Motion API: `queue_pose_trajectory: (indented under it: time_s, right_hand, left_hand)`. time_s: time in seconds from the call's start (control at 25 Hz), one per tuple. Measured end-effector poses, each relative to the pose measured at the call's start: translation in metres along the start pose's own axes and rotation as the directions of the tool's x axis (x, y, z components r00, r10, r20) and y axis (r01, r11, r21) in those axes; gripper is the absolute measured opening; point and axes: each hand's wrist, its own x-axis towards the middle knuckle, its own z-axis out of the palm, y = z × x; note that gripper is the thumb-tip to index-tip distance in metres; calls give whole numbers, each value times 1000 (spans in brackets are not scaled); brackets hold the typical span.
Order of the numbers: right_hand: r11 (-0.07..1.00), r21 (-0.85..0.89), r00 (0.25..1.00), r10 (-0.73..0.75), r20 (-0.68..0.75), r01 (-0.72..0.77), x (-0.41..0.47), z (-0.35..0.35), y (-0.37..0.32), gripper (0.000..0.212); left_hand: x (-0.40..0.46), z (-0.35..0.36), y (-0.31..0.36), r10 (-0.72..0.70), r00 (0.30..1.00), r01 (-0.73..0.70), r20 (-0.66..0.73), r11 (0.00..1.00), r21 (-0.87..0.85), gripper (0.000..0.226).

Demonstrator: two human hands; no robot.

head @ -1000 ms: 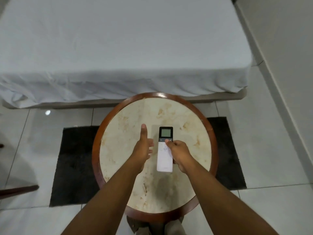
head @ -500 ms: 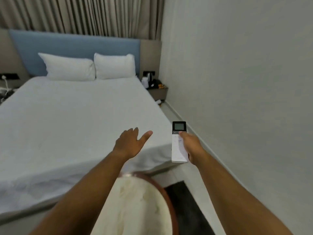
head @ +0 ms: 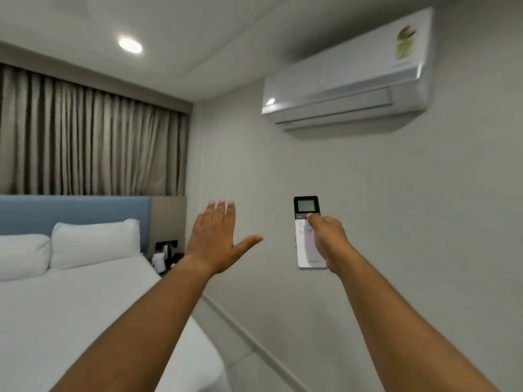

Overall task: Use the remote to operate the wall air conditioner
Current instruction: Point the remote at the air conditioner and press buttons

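Observation:
A white wall air conditioner (head: 348, 80) hangs high on the right wall, its flap closed. My right hand (head: 328, 239) holds a slim white remote (head: 307, 244) upright, its dark screen end pointing up toward the unit. The thumb rests on the buttons just below the screen. To the left of the remote, my left hand (head: 218, 239) is raised with fingers spread and nothing in it.
A bed (head: 70, 306) with a white sheet and two pillows fills the lower left, under a blue headboard (head: 73, 216) and beige curtains (head: 90, 140). A nightstand (head: 167, 256) with small items sits in the corner. A ceiling light (head: 130, 44) glows above.
My view has swung up from the round table to the bed and then to the wall unit. My right hand lifted the remote off the table and raised it; the left hand rose and spread.

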Motion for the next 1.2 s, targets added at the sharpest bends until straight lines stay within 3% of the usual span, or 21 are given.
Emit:
queue_pose_trajectory:
  time_s: [0.28, 0.48, 1.2]
  right_hand:
    - [982, 33, 969, -177, -172, 185, 4, -58, -91, 22]
    - [961, 47, 932, -252, -262, 273, 5, -79, -115, 22]
    - [946, 69, 938, -302, -170, 318, 3, -107, -134, 29]
  left_hand:
    - [85, -56, 63, 141, 973, -132, -185, 990, 56, 114]
    - [118, -90, 83, 167, 946, -149, -276, 985, 85, 115]
    - [128, -99, 116, 183, 940, -168, -289, 983, 78, 119]
